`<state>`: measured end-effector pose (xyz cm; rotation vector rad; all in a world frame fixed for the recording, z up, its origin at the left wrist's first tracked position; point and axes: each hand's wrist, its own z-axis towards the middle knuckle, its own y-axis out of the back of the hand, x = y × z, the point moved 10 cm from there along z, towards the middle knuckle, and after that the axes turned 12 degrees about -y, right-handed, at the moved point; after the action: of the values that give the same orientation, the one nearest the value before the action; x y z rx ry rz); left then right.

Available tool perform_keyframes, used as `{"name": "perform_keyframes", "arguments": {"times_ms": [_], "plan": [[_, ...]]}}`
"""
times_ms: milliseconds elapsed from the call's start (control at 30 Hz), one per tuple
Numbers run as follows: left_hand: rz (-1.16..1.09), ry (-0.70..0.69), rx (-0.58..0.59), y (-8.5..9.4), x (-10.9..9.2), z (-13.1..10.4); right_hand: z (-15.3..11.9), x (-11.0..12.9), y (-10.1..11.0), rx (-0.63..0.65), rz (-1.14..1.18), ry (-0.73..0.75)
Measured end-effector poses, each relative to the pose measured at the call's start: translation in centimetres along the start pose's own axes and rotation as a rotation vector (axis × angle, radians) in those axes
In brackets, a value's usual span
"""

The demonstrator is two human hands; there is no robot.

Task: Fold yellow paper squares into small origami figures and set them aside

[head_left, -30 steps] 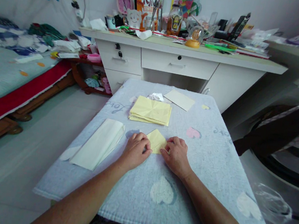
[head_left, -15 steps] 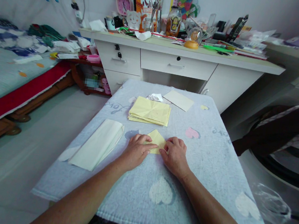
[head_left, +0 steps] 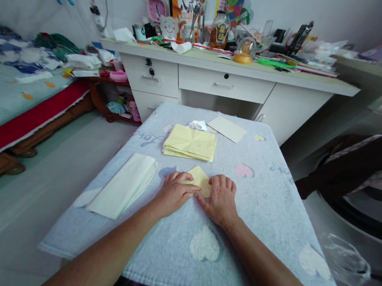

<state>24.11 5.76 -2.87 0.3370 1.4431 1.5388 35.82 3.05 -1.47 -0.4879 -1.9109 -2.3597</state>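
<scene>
- Left hand (head_left: 176, 193): palm down, its index finger laid out across the paper toward the other hand, its thumb nearer the body. Whether thumb and finger pinch any layer, I cannot tell.
- Right hand (head_left: 220, 198): palm down and flattish, fingers over the paper's right side, thumb reaching in until its tip comes close to the left index finger. It looks to be pressing rather than gripping, though the underside is hidden.
- Small folded yellow paper (head_left: 201, 179): between the two hands and touching both, its peak pointing away from the body, its lower edge partly covered by fingers and thumbs.
- For a clean crease, the left hand would do best as the anchor, bearing straight down, while the right thumb or fingertips line up the edges first and then press outward along the fold. Light, even pressure should suit such thin paper; a sideways drag could skew the point.
- Pale folded sheets (head_left: 124, 185): left of the left hand, apart from it, on the blue cloth (head_left: 258, 217).
- Stack of yellow paper (head_left: 190, 142): straight beyond the hands, near but not touching them.
- Crumpled white wad (head_left: 197, 125) and cream card (head_left: 227, 128): farther out, past the stack.
</scene>
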Motion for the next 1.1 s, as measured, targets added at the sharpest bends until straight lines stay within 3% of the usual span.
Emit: {"name": "perform_keyframes", "arguments": {"times_ms": [267,667,900,1100], "plan": [[-0.006,0.002,0.010,0.1,0.1,0.1,0.2,-0.2,-0.4,0.032,-0.044,-0.011],[-0.030,-0.006,-0.011,0.1,0.2,-0.1,1.0,-5.3,-1.2,0.265,-0.044,-0.042],[-0.013,0.072,-0.168,1.5,1.0,-0.6,1.0,-3.5,-1.0,0.220,0.076,0.106],[-0.102,0.083,-0.213,1.4,1.4,-0.6,1.0,-1.5,-0.9,0.142,0.132,0.162]]}}
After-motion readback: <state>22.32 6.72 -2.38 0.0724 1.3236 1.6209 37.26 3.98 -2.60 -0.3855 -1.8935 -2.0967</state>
